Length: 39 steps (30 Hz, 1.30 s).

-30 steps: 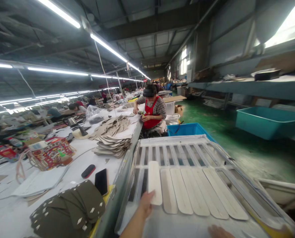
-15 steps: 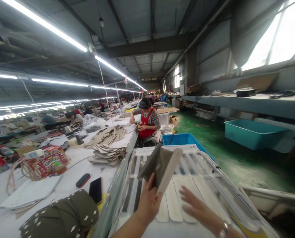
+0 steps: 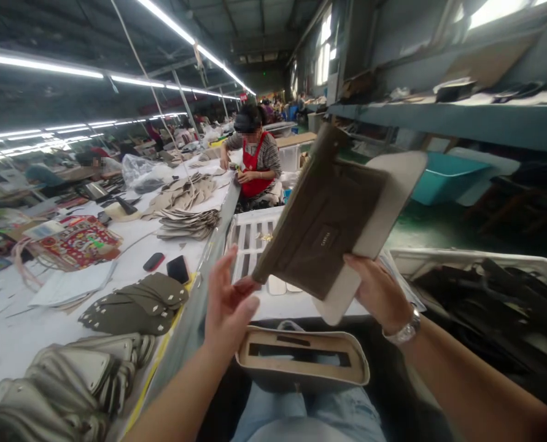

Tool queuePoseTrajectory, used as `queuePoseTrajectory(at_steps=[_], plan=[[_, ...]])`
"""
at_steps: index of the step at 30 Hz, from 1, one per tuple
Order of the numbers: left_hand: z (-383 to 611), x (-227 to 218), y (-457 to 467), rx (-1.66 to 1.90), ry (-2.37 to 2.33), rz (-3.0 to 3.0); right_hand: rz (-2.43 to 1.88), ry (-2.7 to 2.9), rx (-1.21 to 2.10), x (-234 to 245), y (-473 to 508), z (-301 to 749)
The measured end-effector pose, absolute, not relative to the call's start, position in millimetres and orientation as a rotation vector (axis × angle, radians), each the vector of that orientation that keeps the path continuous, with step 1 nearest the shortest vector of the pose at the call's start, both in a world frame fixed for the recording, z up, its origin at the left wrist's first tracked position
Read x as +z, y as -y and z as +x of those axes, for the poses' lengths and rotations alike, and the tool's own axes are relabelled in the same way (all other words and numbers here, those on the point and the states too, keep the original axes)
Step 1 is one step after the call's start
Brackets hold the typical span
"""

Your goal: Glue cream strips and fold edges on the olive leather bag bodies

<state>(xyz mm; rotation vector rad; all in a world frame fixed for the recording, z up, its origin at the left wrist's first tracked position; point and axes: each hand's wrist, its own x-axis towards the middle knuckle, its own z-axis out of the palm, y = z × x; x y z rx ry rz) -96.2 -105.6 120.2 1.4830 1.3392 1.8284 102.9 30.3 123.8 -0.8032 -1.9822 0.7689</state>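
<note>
A long factory hall [image 3: 264, 43] is lit by strip lights [image 3: 165, 19], and everything here is placed by a white slatted rack [image 3: 255, 236]. Beyond the rack, a co-worker in a red apron [image 3: 253, 166] is seated; to its left lies a white bench [image 3: 56, 319] bearing stacked cut pieces [image 3: 188, 224], and to its right stands a crate of black pieces [image 3: 485, 301]. On the near side of the rack, an olive fabric panel [image 3: 323, 233] backed by a cream lining board [image 3: 395, 190] is raised and tilted in mid-air. A closed grip is taken on it by the right hand [image 3: 377, 294], with a metal wristwatch [image 3: 404, 329] worn at the wrist. The left hand [image 3: 227, 301] is held open beside the panel's lower corner, though contact by its fingertips [image 3: 250, 285] cannot be told. Below, a cream-lined bag frame [image 3: 301, 368] is balanced on a denim-covered lap [image 3: 273, 411]. With the panel borne mainly by one hand, it could slip and fall, and the unsecured frame could slide from the lap if the knees are shifted.
</note>
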Motion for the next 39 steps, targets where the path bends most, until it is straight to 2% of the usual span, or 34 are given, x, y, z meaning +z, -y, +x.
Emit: queuePoseTrajectory(at_steps=[1,3,6,8,15,24,28,35,39], plan=[[-93.9,117.2,108.8,1.848,-1.307,1.268,-0.803,1.986,0.776,123.9,-25.2,111.0],[-88.9,107.6,111.5,1.672,-1.199,1.032,-0.792,1.988,0.827,123.3,-15.0,120.2],[-84.3,92.7,114.7,1.355,-1.039,1.003,-0.732,2.065,0.932,119.8,-3.6,125.5],[-83.5,86.6,119.6,1.265,-1.026,1.039,-0.71,2.154,0.926,115.5,1.1,128.8],[-80.5,77.6,139.8,1.343,-1.237,1.073,-0.734,2.401,0.591,97.1,19.2,132.6],[-94.2,56.9,144.4,1.4,-1.353,1.119,-0.844,2.479,0.467,81.3,23.7,127.1],[-108.7,55.9,142.8,1.351,-1.588,1.278,-0.79,2.485,0.36,80.8,20.2,119.6],[-113.6,48.9,146.3,1.14,-1.898,1.618,-0.849,2.559,0.367,66.1,13.9,112.3],[-117.9,33.7,149.3,1.001,-2.053,1.844,-0.837,2.608,0.141,60.5,12.5,121.8]])
